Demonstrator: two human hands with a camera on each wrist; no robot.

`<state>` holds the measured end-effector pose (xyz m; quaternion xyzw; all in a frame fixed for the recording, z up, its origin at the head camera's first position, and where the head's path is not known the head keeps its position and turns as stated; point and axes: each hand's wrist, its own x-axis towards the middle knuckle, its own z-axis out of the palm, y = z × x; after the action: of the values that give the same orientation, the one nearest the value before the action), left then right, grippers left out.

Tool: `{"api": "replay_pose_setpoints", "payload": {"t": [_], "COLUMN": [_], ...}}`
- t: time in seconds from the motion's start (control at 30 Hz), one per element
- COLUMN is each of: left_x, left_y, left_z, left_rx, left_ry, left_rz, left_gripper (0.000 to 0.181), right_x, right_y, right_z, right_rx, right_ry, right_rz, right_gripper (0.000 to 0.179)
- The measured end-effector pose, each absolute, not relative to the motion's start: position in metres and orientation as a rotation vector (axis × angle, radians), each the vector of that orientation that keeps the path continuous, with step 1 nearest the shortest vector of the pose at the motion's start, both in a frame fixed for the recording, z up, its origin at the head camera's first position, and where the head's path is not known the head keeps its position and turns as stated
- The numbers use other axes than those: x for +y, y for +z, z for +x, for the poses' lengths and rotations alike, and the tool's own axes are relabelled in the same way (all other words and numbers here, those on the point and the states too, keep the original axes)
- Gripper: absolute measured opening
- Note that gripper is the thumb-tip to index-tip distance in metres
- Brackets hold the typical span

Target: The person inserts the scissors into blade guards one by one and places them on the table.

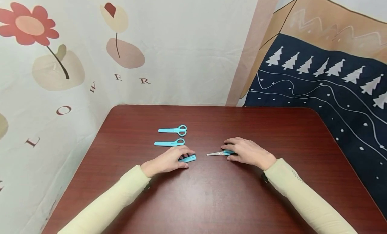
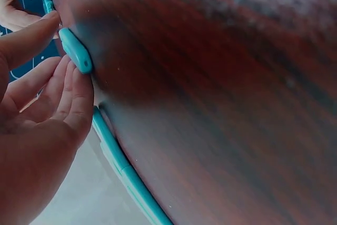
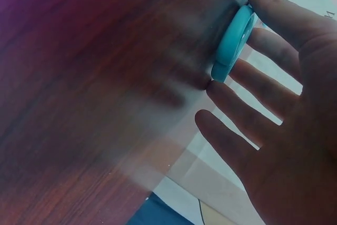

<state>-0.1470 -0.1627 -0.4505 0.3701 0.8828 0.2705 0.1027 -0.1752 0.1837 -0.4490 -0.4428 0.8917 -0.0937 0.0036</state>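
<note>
In the head view my left hand point(image 1: 171, 159) pinches a light-blue scissors cover point(image 1: 188, 158) low over the table, thumb on the near side and fingertips on the far side. The left wrist view shows the rounded end of that cover point(image 2: 78, 54) between thumb and fingers. To the right lies a pair of scissors point(image 1: 215, 154), its bare metal blades pointing left at the cover. My right hand point(image 1: 246, 151) is around its blue handle point(image 3: 231, 43); the thumb lies along one side, and the fingers are spread and nearly straight on the other.
Behind my left hand, two more blue scissors lie with their blades covered: a farther pair point(image 1: 170, 130) and a nearer pair point(image 1: 166, 144) partly hidden by the hand. All rest on a dark red-brown table point(image 1: 199, 200). Printed cloth point(image 1: 187, 52) hangs beyond its far edge.
</note>
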Motion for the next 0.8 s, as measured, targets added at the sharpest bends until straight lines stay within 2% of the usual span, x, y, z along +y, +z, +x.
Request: {"api": "replay_pose_setpoints", "payload": {"t": [0.37, 0.8], "left_x": [-0.1642, -0.1623], "left_y": [-0.4540, -0.4553], "left_z": [-0.1514, -0.1504], "left_rx": [2.570, 2.591], "left_ry": [0.840, 0.808], "left_rz": [0.978, 0.977], "left_gripper": [0.037, 0.018], "right_x": [0.1834, 0.1841], "right_y": [-0.4509, -0.4527], "right_z": [-0.1754, -0.1762], "right_rx": [2.806, 2.804], "right_ry": [-0.332, -0.360], "right_rz": [-1.410, -1.420], "right_gripper": [0.038, 0.038]}}
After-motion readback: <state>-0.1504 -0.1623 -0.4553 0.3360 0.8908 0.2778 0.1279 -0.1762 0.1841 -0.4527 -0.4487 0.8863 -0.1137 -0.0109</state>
